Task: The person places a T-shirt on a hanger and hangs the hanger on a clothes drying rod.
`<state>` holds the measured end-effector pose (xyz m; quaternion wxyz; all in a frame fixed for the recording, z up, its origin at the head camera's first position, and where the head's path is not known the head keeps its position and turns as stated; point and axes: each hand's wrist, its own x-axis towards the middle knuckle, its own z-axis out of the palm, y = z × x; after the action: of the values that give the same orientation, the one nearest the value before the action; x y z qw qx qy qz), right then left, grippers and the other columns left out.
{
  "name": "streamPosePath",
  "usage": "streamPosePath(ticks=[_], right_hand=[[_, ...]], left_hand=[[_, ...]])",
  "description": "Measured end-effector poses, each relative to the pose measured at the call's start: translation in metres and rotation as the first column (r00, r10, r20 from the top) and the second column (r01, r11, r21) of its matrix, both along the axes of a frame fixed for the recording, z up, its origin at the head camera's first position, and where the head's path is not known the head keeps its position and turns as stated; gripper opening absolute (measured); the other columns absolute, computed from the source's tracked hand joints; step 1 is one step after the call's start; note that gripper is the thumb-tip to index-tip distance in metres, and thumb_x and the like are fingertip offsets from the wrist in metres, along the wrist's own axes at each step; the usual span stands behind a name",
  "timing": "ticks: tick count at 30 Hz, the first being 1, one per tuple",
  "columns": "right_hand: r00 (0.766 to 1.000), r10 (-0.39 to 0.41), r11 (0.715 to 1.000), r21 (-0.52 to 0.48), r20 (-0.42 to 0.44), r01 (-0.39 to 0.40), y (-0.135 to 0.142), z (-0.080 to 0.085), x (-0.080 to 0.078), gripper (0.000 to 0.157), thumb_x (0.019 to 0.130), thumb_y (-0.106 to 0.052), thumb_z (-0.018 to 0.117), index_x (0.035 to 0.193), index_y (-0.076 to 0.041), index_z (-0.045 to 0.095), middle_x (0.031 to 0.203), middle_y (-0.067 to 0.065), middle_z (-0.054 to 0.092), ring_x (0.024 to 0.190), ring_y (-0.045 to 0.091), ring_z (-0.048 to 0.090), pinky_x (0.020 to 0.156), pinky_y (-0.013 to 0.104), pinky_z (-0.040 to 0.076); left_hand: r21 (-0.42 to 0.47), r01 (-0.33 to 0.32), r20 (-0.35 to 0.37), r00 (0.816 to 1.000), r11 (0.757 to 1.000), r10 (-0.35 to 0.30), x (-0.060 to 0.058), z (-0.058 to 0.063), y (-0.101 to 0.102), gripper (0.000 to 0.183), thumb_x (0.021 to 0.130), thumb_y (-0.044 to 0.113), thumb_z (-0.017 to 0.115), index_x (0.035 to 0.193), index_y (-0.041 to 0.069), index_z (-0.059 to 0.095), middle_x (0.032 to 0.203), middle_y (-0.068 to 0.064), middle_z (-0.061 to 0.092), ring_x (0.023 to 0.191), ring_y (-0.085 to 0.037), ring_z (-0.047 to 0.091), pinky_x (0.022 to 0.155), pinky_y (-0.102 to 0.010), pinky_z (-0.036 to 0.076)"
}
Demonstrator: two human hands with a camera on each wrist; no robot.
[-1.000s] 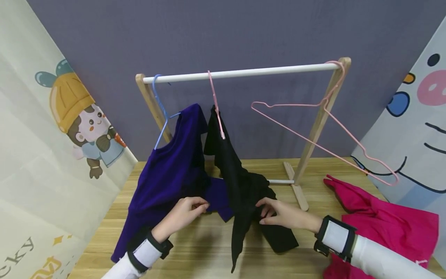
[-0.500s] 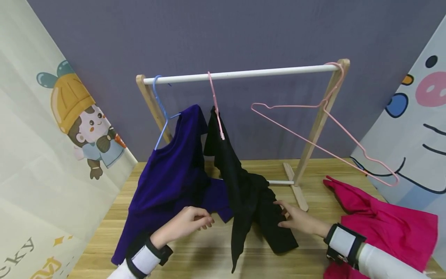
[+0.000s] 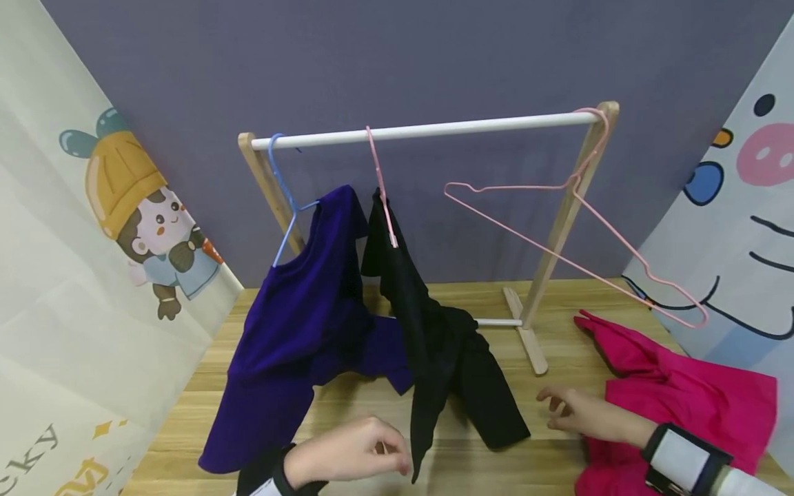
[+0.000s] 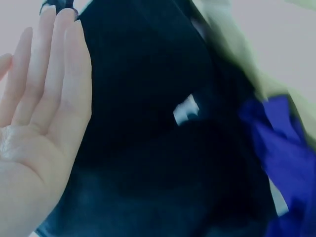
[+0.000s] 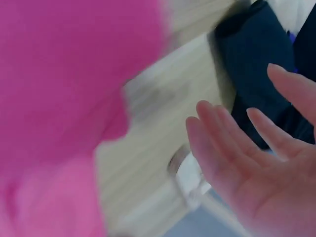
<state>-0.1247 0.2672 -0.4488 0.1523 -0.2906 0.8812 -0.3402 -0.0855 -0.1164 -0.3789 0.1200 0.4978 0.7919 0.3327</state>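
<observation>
A black garment point(image 3: 412, 303) hangs from a pink hanger point(image 3: 380, 186) near the middle of the rack, its lower part on the table. Just left of its hanging tip is my left hand point(image 3: 353, 448), holding nothing; in the left wrist view its fingers point(image 4: 54, 74) are straight. My right hand point(image 3: 589, 413) is between the black garment and a magenta garment point(image 3: 688, 393), near the latter's left edge. Its fingers point(image 5: 232, 138) are loosely bent around nothing in the right wrist view. A dark blue garment point(image 3: 298, 310) hangs from a blue hanger point(image 3: 287, 193) at the left.
The rack has a white rod point(image 3: 471, 128) on wooden legs point(image 3: 558, 227). A bare pink hanger point(image 3: 515, 227) hooks over the rod's right end. Cartoon-printed panels point(image 3: 56, 275) flank the wooden table point(image 3: 366, 413), and a grey wall point(image 3: 434, 55) stands behind.
My right hand has left the black garment and moved right, toward the magenta one. My left hand has come down and slightly right, nearer me. The hung clothes look the same.
</observation>
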Motion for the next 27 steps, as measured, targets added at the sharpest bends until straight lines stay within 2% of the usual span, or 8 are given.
streamPosePath(ticks=[3,7,12,16,20,24,27], right_hand=[[0.996,-0.040,0.998,0.041,-0.076,0.043,0.022,0.007,0.007,0.029,0.079,-0.012,0.061,0.102,0.002,0.050,0.087,0.009,0.057,0.073,0.011,0.053,0.058,0.035,0.049],[0.981,-0.099,0.986,0.119,-0.164,0.120,0.048,0.015,0.014,0.035,0.075,-0.015,0.065,0.103,0.001,0.051,0.094,0.010,0.058,0.078,0.010,0.054,0.061,0.035,0.050],[0.976,-0.127,0.957,0.236,-0.174,0.167,0.078,0.020,0.021,0.051,0.067,-0.022,0.072,0.105,0.002,0.051,0.100,0.015,0.056,0.082,0.023,0.053,0.063,0.038,0.052],[0.986,-0.129,0.944,0.291,-0.107,0.155,0.095,0.021,0.025,0.061,0.062,-0.024,0.075,0.108,0.004,0.047,0.099,0.017,0.053,0.080,0.028,0.050,0.060,0.037,0.052],[0.987,-0.161,0.938,0.313,0.011,0.150,0.108,0.017,0.028,0.068,0.063,-0.022,0.075,0.114,0.007,0.040,0.099,0.021,0.050,0.082,0.035,0.047,0.059,0.040,0.051],[0.976,-0.188,0.944,0.294,0.113,0.148,0.116,0.008,0.034,0.074,0.065,-0.019,0.074,0.118,0.010,0.032,0.102,0.028,0.046,0.087,0.051,0.041,0.061,0.050,0.051],[0.968,-0.195,0.952,0.268,0.159,0.147,0.119,-0.001,0.038,0.079,0.064,-0.019,0.074,0.120,0.012,0.028,0.105,0.030,0.044,0.089,0.051,0.038,0.061,0.052,0.050]], left_hand=[[-0.022,0.041,0.036,0.999,0.999,-0.041,0.009,-0.003,0.012,0.015,0.089,0.017,0.049,0.085,0.014,0.064,0.080,0.006,0.066,0.074,0.014,0.047,0.064,-0.009,0.044],[-0.029,0.077,0.087,0.993,0.997,-0.074,0.016,-0.009,0.029,0.019,0.093,0.021,0.044,0.098,0.014,0.061,0.089,0.003,0.066,0.077,0.012,0.048,0.066,-0.008,0.043],[-0.047,0.100,0.115,0.989,0.994,-0.094,0.020,-0.017,0.049,0.022,0.093,0.018,0.043,0.108,0.010,0.056,0.097,-0.002,0.064,0.081,0.010,0.049,0.068,-0.008,0.042],[-0.054,0.046,0.117,0.992,0.997,-0.039,0.020,-0.026,0.066,0.022,0.092,0.018,0.045,0.110,0.009,0.055,0.099,-0.002,0.061,0.080,0.009,0.049,0.067,-0.007,0.041],[-0.031,-0.037,0.119,0.992,0.999,0.040,0.018,-0.035,0.083,0.024,0.091,0.019,0.048,0.111,0.009,0.054,0.100,0.000,0.058,0.078,0.008,0.050,0.066,-0.008,0.042],[0.012,-0.132,0.196,0.972,0.991,0.127,0.012,-0.043,0.102,0.024,0.090,0.020,0.050,0.111,0.010,0.054,0.104,0.002,0.055,0.079,0.006,0.050,0.066,-0.009,0.043],[0.068,-0.188,0.252,0.953,0.980,0.165,0.009,-0.052,0.117,0.023,0.089,0.019,0.050,0.109,0.011,0.056,0.101,0.003,0.055,0.078,0.005,0.049,0.065,-0.010,0.043]])
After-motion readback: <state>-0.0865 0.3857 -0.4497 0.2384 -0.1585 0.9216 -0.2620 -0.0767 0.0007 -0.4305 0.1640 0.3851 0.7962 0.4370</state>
